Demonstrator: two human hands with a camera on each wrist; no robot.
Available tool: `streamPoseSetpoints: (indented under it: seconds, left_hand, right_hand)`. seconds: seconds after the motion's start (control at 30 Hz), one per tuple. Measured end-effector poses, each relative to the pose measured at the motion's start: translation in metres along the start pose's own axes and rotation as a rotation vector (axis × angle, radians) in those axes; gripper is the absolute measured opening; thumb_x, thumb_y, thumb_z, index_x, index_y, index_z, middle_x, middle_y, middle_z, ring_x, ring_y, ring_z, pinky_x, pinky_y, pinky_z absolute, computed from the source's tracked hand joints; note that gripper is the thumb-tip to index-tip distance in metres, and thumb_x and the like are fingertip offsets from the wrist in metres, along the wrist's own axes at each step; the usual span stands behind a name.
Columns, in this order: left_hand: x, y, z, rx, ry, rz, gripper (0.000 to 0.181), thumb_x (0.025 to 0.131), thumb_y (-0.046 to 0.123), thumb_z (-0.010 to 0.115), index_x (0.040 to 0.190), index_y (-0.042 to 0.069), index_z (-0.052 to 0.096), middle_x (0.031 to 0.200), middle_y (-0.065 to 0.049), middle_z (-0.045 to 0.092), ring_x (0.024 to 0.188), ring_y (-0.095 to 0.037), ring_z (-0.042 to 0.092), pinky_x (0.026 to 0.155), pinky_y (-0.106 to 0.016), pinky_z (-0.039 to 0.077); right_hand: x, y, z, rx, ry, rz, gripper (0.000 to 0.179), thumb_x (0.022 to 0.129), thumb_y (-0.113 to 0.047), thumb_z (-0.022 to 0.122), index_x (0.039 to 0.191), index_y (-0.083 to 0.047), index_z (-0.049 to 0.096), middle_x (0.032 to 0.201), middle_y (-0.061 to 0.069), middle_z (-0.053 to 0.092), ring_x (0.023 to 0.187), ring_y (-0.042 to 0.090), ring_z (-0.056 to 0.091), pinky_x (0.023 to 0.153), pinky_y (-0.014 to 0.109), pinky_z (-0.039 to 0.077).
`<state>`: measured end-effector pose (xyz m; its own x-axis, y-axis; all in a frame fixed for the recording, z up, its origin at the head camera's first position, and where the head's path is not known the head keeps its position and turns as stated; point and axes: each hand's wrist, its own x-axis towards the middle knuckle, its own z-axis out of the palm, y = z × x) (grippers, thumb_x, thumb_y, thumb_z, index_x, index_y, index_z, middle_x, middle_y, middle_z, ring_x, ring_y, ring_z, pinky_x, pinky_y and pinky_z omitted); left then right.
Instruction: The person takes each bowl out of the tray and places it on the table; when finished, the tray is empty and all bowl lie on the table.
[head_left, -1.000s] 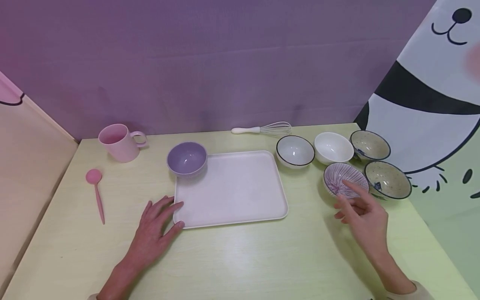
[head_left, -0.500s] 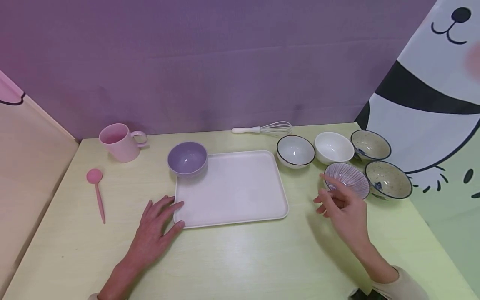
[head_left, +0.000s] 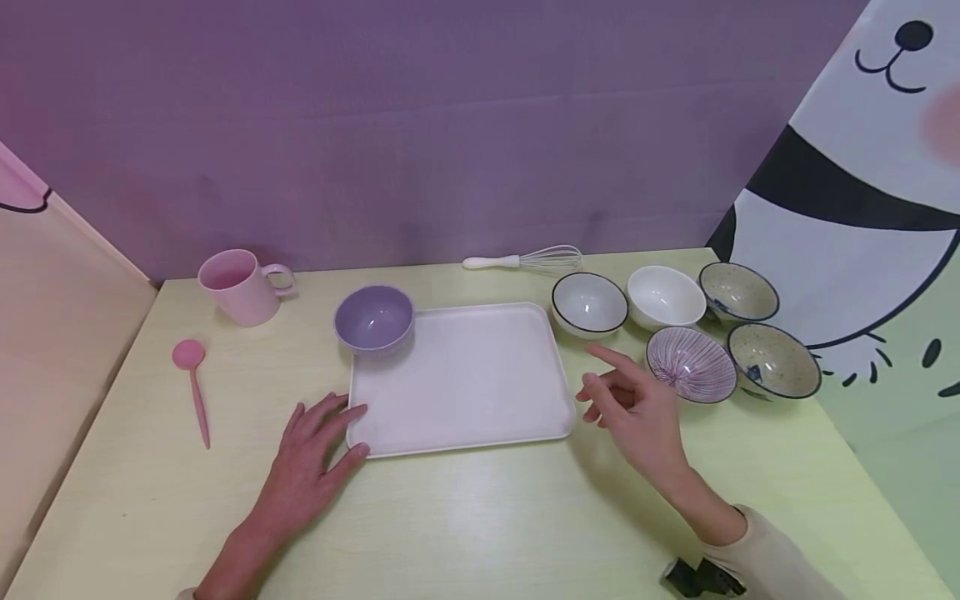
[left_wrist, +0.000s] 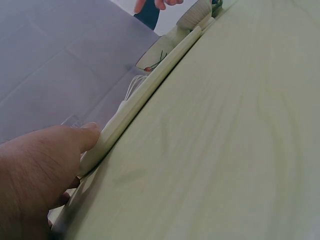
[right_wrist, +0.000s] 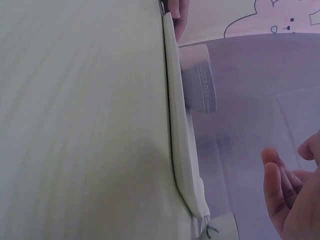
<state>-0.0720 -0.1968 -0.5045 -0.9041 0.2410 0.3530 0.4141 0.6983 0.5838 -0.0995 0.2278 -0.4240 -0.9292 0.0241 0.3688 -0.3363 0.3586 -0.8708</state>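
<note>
A white rectangular tray [head_left: 465, 383] lies on the table, with a purple bowl [head_left: 373, 321] at its back left corner. My left hand [head_left: 307, 450] rests at the tray's left edge, fingers spread and the thumb at the front corner; the left wrist view shows the thumb [left_wrist: 90, 135] against the rim. Just past the tray's right edge, my right hand [head_left: 637, 408] is raised above the table, index finger extended and the others loosely bent, with nothing in it. Closest to it are a purple-striped bowl [head_left: 690, 364] and a white bowl with a dark rim [head_left: 590, 304].
A plain white bowl [head_left: 665, 297] and two speckled bowls [head_left: 776, 358] stand at the right. Behind the tray lies a whisk [head_left: 521, 260]. A pink mug [head_left: 240, 287] and a pink spoon [head_left: 191, 367] are on the left. Purple cloth [head_left: 420, 125] hangs at the back.
My right hand has moved left, from over the striped bowl to beside the tray's right edge, leaving that bowl in full view. The left hand and tray have stayed in place.
</note>
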Motion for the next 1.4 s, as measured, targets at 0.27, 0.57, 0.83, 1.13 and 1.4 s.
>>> streamPoseSetpoints:
  seconds: [0.27,0.57,0.83,1.13,1.4]
  left_hand:
    - [-0.001,-0.001,0.000,0.008,-0.005,-0.006,0.048,0.104,0.025,0.078,0.150,0.014,0.069,0.158,-0.019,0.059,0.154,-0.047,0.046,0.133,-0.071,0.019]
    - [-0.001,0.001,-0.001,0.010,0.001,-0.001,0.049,0.102,0.024,0.079,0.149,0.015,0.070,0.157,-0.018,0.059,0.153,-0.046,0.047,0.132,-0.072,0.020]
    - [-0.002,0.000,-0.001,0.007,-0.005,-0.005,0.049,0.103,0.025,0.079,0.150,0.016,0.070,0.158,-0.018,0.059,0.153,-0.046,0.047,0.132,-0.071,0.020]
    - [-0.002,0.001,-0.002,0.000,-0.004,-0.003,0.049,0.103,0.024,0.079,0.150,0.015,0.069,0.158,-0.018,0.059,0.153,-0.046,0.047,0.132,-0.072,0.020]
    - [0.000,0.002,-0.001,-0.005,-0.003,-0.002,0.049,0.102,0.024,0.080,0.149,0.015,0.070,0.157,-0.018,0.060,0.153,-0.047,0.047,0.131,-0.074,0.021]
  right_hand:
    - [0.009,-0.009,0.022,0.087,-0.037,-0.007,0.038,0.103,0.006,0.071,0.141,0.001,0.072,0.079,0.015,0.078,0.056,0.013,0.071,0.053,0.023,0.061]
    - [0.017,-0.014,0.043,0.099,-0.094,0.004,0.039,0.105,0.001,0.072,0.143,-0.003,0.073,0.082,0.018,0.078,0.057,0.019,0.071,0.055,0.024,0.062]
    - [0.021,-0.015,0.062,0.114,-0.157,0.024,0.040,0.105,-0.002,0.073,0.144,-0.009,0.073,0.084,0.019,0.078,0.059,0.022,0.072,0.056,0.025,0.062]
    - [0.023,-0.017,0.081,0.136,-0.263,0.081,0.042,0.107,-0.007,0.073,0.148,-0.014,0.071,0.093,0.027,0.077,0.067,0.047,0.073,0.060,0.026,0.063]
    - [0.030,-0.021,0.098,0.110,-0.352,0.092,0.048,0.106,-0.008,0.073,0.153,-0.013,0.066,0.096,0.025,0.078,0.069,0.044,0.075,0.057,0.027,0.061]
